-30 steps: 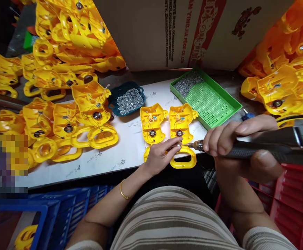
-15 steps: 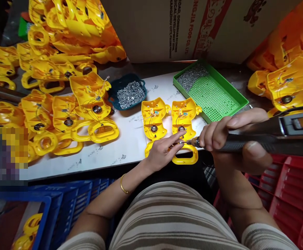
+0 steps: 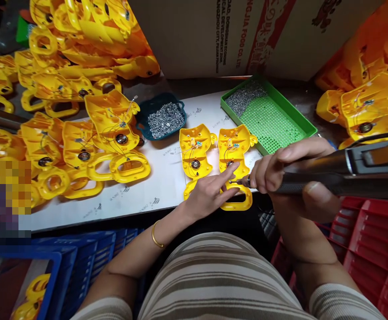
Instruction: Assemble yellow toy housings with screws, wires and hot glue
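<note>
At the table's near edge, a screwdriver over a yellow shell

The right hand has its fingers wrapped round the black screwdriver, whose tip points left over the shell, near its looped handle. The left hand holds thumb and forefinger parted about that tip. A second shell lies just left; a bowl and a green tray sit farther off.

Assembly workshop, piled yellow shells, screw tray, power screwdriver
</note>
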The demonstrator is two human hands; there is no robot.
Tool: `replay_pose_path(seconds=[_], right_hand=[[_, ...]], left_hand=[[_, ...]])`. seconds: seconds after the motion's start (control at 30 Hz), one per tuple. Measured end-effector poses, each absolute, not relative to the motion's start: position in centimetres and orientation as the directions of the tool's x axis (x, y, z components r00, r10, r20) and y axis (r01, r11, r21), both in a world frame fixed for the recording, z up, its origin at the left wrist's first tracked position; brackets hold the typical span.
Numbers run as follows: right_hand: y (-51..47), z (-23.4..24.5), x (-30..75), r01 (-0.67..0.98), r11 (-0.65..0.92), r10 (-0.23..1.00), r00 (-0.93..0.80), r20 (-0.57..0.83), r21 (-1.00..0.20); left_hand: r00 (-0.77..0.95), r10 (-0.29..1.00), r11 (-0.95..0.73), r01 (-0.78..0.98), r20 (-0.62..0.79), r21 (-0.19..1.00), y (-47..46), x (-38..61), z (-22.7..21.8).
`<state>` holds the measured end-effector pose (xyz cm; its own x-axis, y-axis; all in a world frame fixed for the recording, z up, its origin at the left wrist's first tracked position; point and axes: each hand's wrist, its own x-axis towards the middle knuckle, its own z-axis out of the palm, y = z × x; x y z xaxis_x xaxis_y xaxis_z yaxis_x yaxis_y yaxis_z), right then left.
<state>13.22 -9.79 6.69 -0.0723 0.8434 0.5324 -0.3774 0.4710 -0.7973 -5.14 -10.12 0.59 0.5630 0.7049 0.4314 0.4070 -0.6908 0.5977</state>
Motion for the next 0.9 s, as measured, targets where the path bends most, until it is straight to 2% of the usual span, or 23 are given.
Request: replay_pose_path(seconds=[0.1,0.2,0.3,0.37,0.53,0.77,0.9], right_hand=[[-9.4,6.7,13.7,-0.371,0.514,0.822,-0.046,0.568,-0.773],[-8.8,6.2,13.3,-0.321,0.572,0.807,0.054,0.588,-0.755],[-8.3,5.1,12.2,-0.258,0.579,0.815,0.172,0.553,-0.774],[-8.0,4.4,11.6,-0.239,0.568,0.823,0.171,0.541,-0.788],[-7.3,3.3,10.8,-0.193,0.556,0.831,0.137,0.539,-0.808],[-6.6,2.5,10.3,-0.232,0.536,0.844,0.123,0.522,-0.812],[-6.8,2.2,10.4,-0.262,0.417,0.908,0.086,0.409,-0.87]], left_hand=[[0.5,0.739,-0.67,0.485,0.451,0.562,-10.3,-5.6,0.8],[0.514,0.702,-0.709,0.567,0.493,0.419,-11.1,-5.9,0.8],[0.632,0.646,-0.761,0.576,0.428,0.299,-12.0,-5.9,0.6],[0.687,0.637,-0.771,0.579,0.35,0.264,-12.6,-5.7,0.3],[0.739,0.641,-0.765,0.598,0.206,0.237,-13.2,-5.4,-0.4],[0.771,0.625,-0.772,0.59,0.119,0.236,-13.1,-5.3,-0.9],[0.772,0.624,-0.769,0.582,0.117,0.265,-12.9,-5.2,-0.8]])
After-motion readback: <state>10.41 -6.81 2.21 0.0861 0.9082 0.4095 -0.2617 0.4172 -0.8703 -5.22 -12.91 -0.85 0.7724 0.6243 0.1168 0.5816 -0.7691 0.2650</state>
